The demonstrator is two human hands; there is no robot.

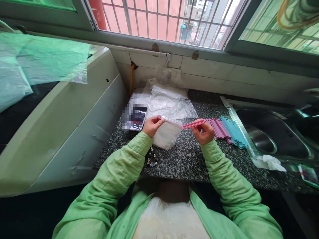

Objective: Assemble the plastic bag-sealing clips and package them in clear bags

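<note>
My left hand [152, 126] pinches the left end of a narrow clear plastic sleeve [171, 120] above the counter. In my right hand [203, 132] is a small bundle of flat pink strips [190, 124], gripped between thumb and fingers. The strips' left tip meets the sleeve's right end; whether it sits inside, I cannot tell. Under the sleeve lies a clear plastic bag [167, 135]. Right of my right hand are rows of flat purple strips [219, 128] and teal strips [233, 132].
A phone [138, 118] lies left of my left hand, before a pile of clear plastic bags [168, 96]. Small shiny bits [151, 161] lie near the counter's front edge. A steel sink [274, 129] is at right, a white appliance [82, 122] at left.
</note>
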